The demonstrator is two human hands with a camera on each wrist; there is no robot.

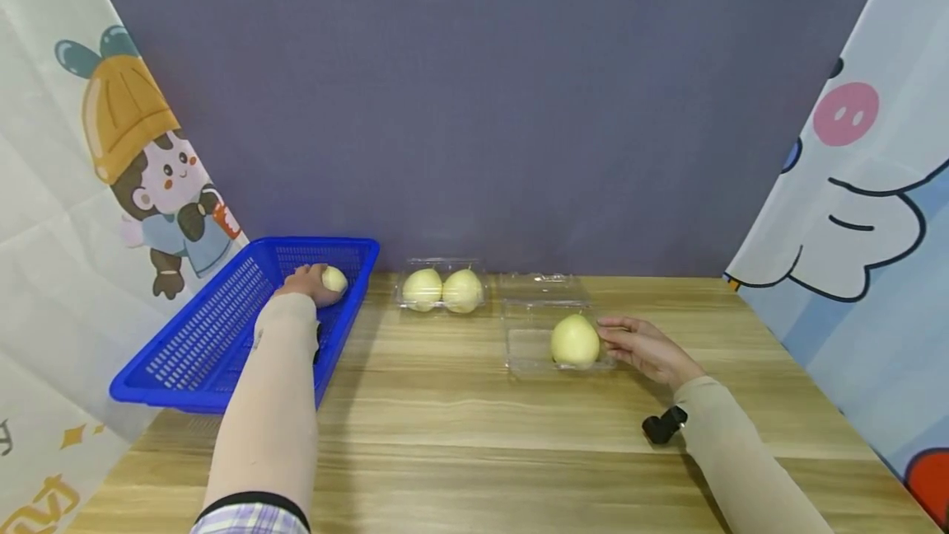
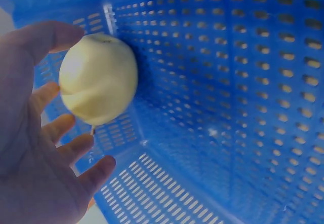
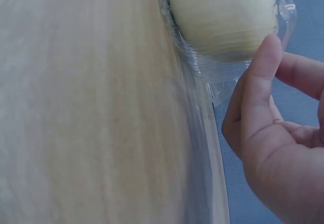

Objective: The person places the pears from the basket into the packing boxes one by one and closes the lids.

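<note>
At two o'clock in the basket (image 1: 215,320), our left hand (image 1: 304,283) clamps a pear (image 1: 336,278). At three o'clock of a second pear (image 1: 574,341), in the open box (image 1: 528,344), our right hand (image 1: 654,350) is at the edge; whether it pinches there, we cannot tell. Toward that box's ten o'clock, another box (image 1: 445,261) holds two pears (image 1: 423,290).

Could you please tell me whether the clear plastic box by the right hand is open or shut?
Open: the clear rectangular plastic box has its lid folded back behind, leaving the round yellow-green pear inside uncovered.
</note>
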